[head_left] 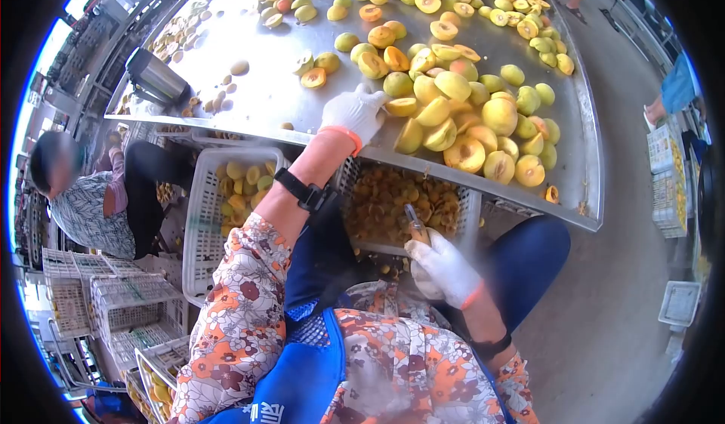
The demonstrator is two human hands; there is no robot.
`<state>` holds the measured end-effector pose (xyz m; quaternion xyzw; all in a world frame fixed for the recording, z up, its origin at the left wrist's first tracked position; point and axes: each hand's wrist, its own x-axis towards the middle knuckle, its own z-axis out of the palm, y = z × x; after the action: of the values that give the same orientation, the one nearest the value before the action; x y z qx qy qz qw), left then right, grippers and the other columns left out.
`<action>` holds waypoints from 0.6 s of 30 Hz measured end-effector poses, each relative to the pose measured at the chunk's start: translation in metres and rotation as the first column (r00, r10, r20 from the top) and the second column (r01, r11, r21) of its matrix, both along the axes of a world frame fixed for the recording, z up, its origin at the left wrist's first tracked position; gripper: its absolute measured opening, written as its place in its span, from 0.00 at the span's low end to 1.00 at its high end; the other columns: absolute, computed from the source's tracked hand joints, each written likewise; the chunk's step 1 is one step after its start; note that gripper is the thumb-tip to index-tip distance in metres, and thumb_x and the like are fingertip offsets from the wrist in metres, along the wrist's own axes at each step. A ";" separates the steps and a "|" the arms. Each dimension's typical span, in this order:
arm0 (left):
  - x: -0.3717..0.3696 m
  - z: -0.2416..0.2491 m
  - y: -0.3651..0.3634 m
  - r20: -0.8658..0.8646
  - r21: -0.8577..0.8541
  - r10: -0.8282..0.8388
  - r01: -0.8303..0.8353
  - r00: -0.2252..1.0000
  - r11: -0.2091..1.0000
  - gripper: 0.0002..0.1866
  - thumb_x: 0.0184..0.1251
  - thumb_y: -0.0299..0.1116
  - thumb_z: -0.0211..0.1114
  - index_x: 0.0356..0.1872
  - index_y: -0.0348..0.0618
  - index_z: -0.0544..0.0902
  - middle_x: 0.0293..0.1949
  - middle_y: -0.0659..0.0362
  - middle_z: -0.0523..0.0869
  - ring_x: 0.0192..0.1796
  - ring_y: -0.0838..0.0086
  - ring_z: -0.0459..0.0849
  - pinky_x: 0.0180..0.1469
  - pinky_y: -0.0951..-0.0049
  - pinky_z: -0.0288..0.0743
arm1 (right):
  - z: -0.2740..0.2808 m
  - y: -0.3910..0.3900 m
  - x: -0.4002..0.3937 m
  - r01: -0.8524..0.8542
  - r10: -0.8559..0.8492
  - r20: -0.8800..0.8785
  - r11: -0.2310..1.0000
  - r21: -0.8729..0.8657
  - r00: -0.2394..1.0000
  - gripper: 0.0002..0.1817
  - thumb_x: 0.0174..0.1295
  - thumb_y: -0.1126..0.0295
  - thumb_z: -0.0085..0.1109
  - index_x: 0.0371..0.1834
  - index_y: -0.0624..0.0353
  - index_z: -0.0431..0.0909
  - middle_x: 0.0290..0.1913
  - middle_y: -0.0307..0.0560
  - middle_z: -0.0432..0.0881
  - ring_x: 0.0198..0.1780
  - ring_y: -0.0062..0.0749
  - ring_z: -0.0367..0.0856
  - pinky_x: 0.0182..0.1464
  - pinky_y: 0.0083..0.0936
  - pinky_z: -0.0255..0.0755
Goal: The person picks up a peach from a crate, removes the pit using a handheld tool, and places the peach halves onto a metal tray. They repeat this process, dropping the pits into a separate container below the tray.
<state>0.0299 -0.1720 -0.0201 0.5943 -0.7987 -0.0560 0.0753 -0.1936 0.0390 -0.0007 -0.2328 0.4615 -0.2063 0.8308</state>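
Note:
My left hand (pixel 355 114), in a white knit glove, is over the metal table's near edge with its fingers curled. Its fingertips are beside a halved peach (pixel 401 107) at the left of a heap of yellow-green peaches (pixel 453 86), some whole and some cut. Whether anything is inside those fingers is hidden. Lower down, my right hand (pixel 445 269), also gloved, is closed round a small wooden-handled tool (pixel 416 226) with a narrow metal tip pointing up. Below that tip is a crate of brown pits and scraps (pixel 400 197).
The metal table (pixel 249 111) has a raised rim and carries more peach halves, scattered pits and a steel cup (pixel 156 77). A white crate of peaches (pixel 198 220) stands left of my knees. Another person (pixel 94 205) sits at left, near stacked crates (pixel 136 311).

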 end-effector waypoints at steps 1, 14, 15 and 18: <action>-0.001 0.000 -0.004 0.058 -0.060 0.012 -0.008 0.998 0.998 0.21 0.67 0.52 0.64 0.56 0.57 0.84 0.47 0.48 0.86 0.46 0.49 0.88 0.52 0.54 0.81 | 0.000 -0.001 -0.001 0.008 -0.008 0.013 1.000 0.000 1.000 0.10 0.78 0.61 0.55 0.53 0.47 0.67 0.22 0.30 0.64 0.15 0.15 0.58 0.16 0.18 0.52; -0.012 0.039 0.118 -0.911 0.361 0.406 0.332 -0.075 0.871 0.20 0.80 0.40 0.48 0.61 0.38 0.78 0.47 0.56 0.84 0.41 0.76 0.82 0.38 0.75 0.79 | -0.001 -0.005 0.014 -0.131 -0.336 -0.377 0.573 -0.809 0.863 0.13 0.72 0.67 0.63 0.49 0.59 0.69 0.30 0.64 0.81 0.34 0.63 0.86 0.28 0.42 0.76; -0.013 0.036 0.126 -0.931 0.327 0.364 0.397 -0.019 0.858 0.21 0.81 0.42 0.49 0.61 0.38 0.78 0.48 0.56 0.84 0.45 0.75 0.83 0.42 0.74 0.80 | 0.008 -0.007 0.018 -0.164 -0.370 -0.393 0.518 -0.839 0.842 0.14 0.72 0.67 0.64 0.49 0.59 0.69 0.29 0.65 0.81 0.34 0.64 0.86 0.29 0.44 0.76; -0.031 0.028 0.140 -0.939 0.334 0.343 0.321 0.029 0.886 0.25 0.79 0.51 0.50 0.59 0.39 0.78 0.46 0.56 0.86 0.44 0.74 0.84 0.42 0.75 0.81 | 0.016 -0.010 0.027 -0.270 -0.450 -0.434 0.382 -0.884 0.781 0.16 0.70 0.69 0.65 0.48 0.64 0.67 0.30 0.67 0.81 0.35 0.68 0.84 0.29 0.50 0.77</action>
<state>-0.0013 -0.0319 0.0081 0.3877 -0.4698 -0.6418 0.4660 -0.1665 0.0289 0.0154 -0.6773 0.5233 -0.3858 0.3444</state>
